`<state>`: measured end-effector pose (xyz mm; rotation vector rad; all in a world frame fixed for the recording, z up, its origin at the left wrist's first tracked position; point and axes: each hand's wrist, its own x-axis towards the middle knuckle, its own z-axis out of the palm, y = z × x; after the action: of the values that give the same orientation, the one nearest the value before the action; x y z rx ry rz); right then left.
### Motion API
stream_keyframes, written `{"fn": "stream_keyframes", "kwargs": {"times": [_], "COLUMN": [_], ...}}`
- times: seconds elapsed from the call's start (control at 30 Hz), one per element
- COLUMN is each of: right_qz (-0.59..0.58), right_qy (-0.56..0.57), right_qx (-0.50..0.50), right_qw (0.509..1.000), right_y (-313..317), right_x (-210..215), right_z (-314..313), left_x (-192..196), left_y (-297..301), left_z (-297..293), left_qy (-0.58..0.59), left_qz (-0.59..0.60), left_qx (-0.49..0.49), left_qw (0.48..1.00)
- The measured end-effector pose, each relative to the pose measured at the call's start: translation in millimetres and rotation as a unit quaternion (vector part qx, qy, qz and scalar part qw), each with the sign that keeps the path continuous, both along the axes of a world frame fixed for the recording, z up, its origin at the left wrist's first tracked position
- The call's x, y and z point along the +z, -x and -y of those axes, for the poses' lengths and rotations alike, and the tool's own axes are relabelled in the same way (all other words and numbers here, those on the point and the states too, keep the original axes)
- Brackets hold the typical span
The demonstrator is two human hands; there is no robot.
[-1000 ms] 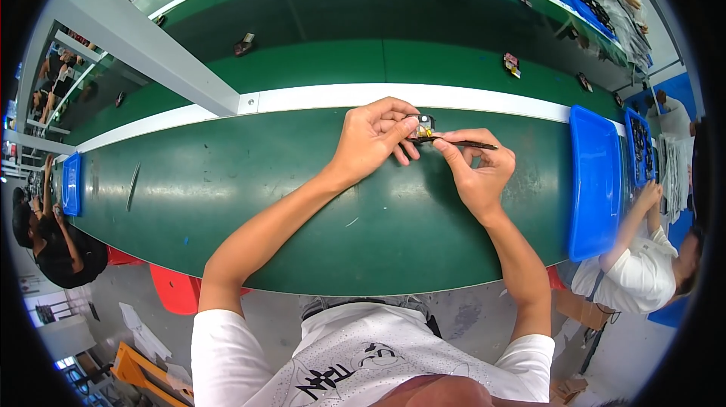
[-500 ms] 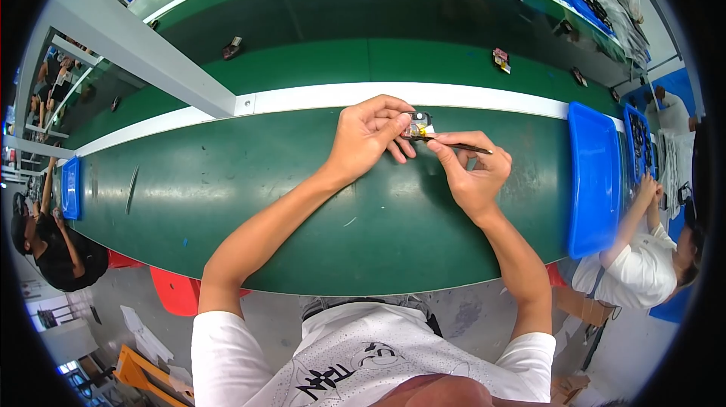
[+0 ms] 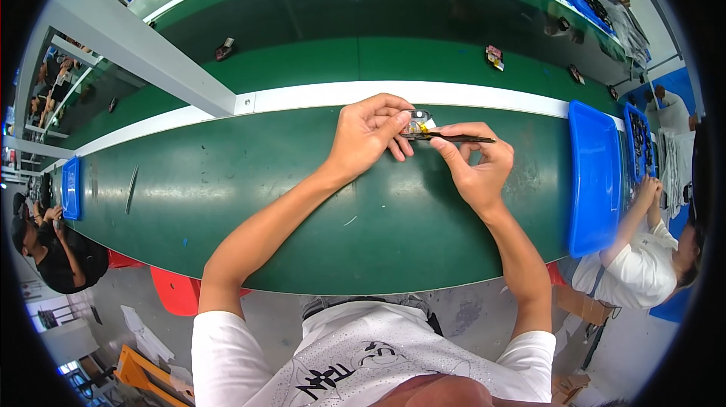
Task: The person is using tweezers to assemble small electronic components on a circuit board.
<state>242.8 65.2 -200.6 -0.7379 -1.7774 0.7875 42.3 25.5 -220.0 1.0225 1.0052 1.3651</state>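
Observation:
My left hand (image 3: 369,135) pinches a small silvery part with a yellow piece (image 3: 417,123) just above the green table (image 3: 227,195), near the white strip. My right hand (image 3: 476,165) grips black tweezers (image 3: 454,136) between thumb and forefinger. The tweezer tips point left and touch the small part. Both forearms reach up from the lower edge, over a white printed shirt.
An empty blue tray (image 3: 594,176) lies at my right. A green conveyor belt (image 3: 378,59) behind the white strip carries several small parts. A grey metal beam (image 3: 144,52) crosses at upper left. A person in white works at right (image 3: 643,256); another sits at far left.
Both hands have stayed together on the small part, with the tweezers still at it; the view shifted slightly, nothing else moved.

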Motion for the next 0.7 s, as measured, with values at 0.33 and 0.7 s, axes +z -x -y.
{"fn": "stream_keyframes", "kwargs": {"times": [0.33, 0.7], "right_qz": [0.024, 0.018], "right_qy": [-0.038, -0.032], "right_qx": [0.011, 0.018], "right_qw": [0.999, 0.999], "right_y": [-0.8, -0.2], "right_x": [-2.5, -0.5], "right_z": [-1.3, -0.6], "left_x": [2.0, 1.9], "left_y": [-1.2, -0.9], "left_z": [1.0, 1.1], "left_qy": [0.004, -0.007], "left_qz": [-0.008, -0.006], "left_qx": [-0.006, -0.010], "left_qw": [1.000, 1.000]}}
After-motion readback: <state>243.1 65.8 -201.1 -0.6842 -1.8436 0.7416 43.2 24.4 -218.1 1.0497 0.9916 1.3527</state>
